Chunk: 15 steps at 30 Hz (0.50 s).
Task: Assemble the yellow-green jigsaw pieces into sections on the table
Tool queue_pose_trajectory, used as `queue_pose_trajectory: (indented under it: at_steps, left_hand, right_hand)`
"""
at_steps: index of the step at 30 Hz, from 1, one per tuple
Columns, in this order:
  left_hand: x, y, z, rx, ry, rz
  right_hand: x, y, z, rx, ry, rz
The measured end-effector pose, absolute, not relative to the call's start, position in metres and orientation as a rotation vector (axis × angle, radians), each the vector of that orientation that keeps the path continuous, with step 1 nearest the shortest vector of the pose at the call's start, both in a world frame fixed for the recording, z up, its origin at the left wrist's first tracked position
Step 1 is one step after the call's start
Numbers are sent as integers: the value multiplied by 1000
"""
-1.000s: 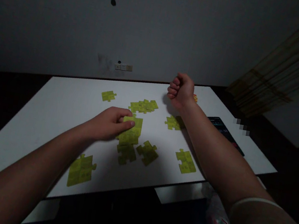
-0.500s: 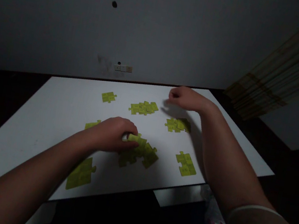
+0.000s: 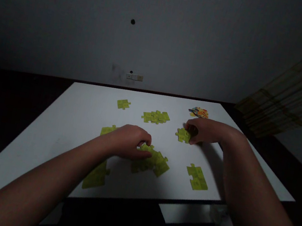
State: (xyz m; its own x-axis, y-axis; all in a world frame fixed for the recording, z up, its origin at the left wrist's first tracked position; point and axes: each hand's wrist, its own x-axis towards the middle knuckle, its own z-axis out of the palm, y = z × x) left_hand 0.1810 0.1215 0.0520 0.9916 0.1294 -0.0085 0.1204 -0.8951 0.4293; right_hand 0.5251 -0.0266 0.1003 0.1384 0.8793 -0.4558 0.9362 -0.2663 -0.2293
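Observation:
My left hand (image 3: 131,142) is closed, thumb and fingertips pinching a yellow-green jigsaw puzzle piece at the left side of an overlapping pile (image 3: 157,162) in the middle of the table. Further right, my right hand (image 3: 207,132) curls its thumb and forefinger around another small pile of yellow-green jigsaw puzzle pieces (image 3: 183,135), partly hiding it. Just behind that hand lies a colourful picture-side-up piece or stack (image 3: 199,112). A third pile of overlapping yellow-green pieces (image 3: 155,117) rests behind, between my hands.
On the white table (image 3: 82,109) lie single yellow-green pieces: one at the back left (image 3: 123,104), one at the front right (image 3: 197,177), and others partly under my left forearm (image 3: 96,177). A wall with sockets (image 3: 134,77) stands beyond, and a curtain (image 3: 275,95) hangs at right.
My right hand has come down and toward me from the back of the table onto the right pile, uncovering the colourful piece. My left hand stays at the middle pile. The view has shifted.

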Motion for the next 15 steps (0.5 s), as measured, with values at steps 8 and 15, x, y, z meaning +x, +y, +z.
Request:
queue_pose_trajectory:
  at_steps: [8,15]
  left_hand:
    - [155,221,51,2446,967,717]
    - [149,244,29,2587,1308,287]
  right_hand:
    - [533,-38,81,2373,2095,-966]
    - [547,-42,78,2461,2133,-1104]
